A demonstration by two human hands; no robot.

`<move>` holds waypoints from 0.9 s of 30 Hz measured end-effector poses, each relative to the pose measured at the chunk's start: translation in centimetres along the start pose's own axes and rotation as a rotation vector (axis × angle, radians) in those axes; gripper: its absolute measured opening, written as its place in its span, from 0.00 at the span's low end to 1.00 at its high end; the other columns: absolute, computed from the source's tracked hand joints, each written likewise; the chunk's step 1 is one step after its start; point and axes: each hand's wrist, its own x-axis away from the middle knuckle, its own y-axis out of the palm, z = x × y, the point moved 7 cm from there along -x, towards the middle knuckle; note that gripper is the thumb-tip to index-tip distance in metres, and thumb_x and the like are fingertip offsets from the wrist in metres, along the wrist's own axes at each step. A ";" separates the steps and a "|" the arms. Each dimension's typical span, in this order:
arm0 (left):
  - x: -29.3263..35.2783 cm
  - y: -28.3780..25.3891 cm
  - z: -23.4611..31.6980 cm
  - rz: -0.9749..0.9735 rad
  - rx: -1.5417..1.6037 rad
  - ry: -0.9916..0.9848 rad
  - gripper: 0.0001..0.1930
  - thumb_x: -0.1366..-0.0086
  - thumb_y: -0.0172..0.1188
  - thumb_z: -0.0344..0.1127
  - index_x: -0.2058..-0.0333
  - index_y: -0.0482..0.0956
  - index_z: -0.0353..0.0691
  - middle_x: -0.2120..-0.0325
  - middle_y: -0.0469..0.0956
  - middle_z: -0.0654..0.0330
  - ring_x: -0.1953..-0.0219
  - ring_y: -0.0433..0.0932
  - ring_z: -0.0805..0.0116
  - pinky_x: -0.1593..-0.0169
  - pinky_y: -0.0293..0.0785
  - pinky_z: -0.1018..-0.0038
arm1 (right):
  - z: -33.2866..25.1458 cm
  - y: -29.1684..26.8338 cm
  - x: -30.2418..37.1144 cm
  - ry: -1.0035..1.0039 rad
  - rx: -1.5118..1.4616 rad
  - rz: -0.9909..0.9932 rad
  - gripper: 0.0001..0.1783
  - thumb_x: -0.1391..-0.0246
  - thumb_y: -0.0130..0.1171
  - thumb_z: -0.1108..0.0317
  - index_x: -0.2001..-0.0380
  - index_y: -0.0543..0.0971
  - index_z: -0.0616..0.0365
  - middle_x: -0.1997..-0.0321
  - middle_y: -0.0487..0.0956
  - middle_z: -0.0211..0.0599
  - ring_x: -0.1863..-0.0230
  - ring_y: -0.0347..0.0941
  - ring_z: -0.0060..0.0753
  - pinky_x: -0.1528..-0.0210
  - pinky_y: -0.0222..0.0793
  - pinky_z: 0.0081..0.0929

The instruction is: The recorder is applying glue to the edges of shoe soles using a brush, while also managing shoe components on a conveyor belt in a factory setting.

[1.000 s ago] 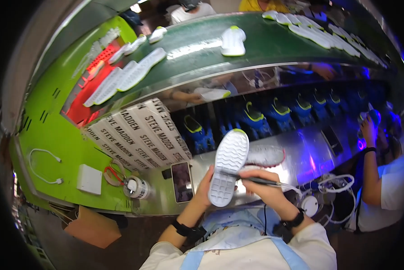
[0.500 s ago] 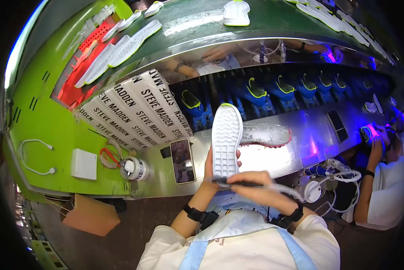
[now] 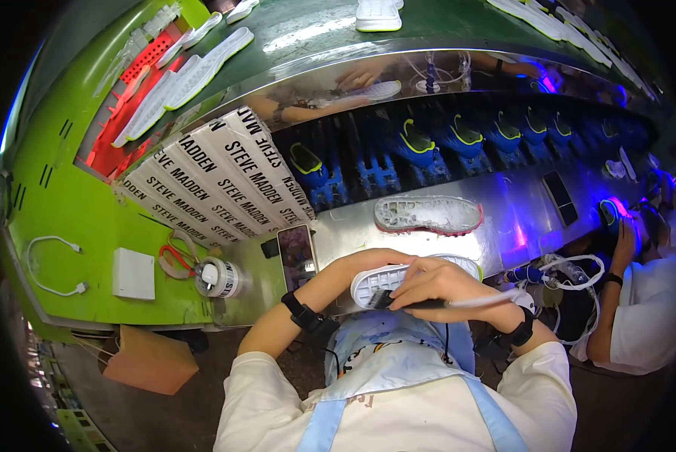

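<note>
"White sole (image 3: 366,289), one: held at the near edge of the steel bench (image 3: 345,239), lattice end leftward, green-edged end rightward. How is it gripped?"

"Left hand (image 3: 383,258), one: clamped over the sole's far side, fingertips largely hidden. Right hand (image 3: 447,282), one: closed around a black brush (image 3: 428,304), its head set at the near rim of the lattice end."

"Adjoining items?"

"White hose (image 3: 485,300), one: apparently joined to the brush handle, led past the right wrist. Second sole (image 3: 428,216), one, red-edged: laid on the bench beyond the hands, well apart. Phone (image 3: 296,252), one: placed near the left forearm."

"Possible faults?"

"Twisting: the sole could be turned out of the left grip if the lattice end is pressed too hard. Snagging: the brush could be dragged sideways if the hose is caught on the wristband (image 3: 520,331). Knocking: the phone could be nudged by a widened left elbow."
</note>
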 end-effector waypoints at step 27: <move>1.9 3.6 2.6 -0.278 0.914 0.840 0.34 0.38 0.48 0.52 0.39 0.54 0.38 0.44 0.63 0.51 0.50 0.65 0.55 0.46 0.66 0.57 | -0.2 0.6 -0.6 0.073 -0.272 0.279 0.12 0.57 0.61 0.76 0.65 0.81 0.57 0.66 0.81 0.38 0.65 0.77 0.30 0.61 0.71 0.24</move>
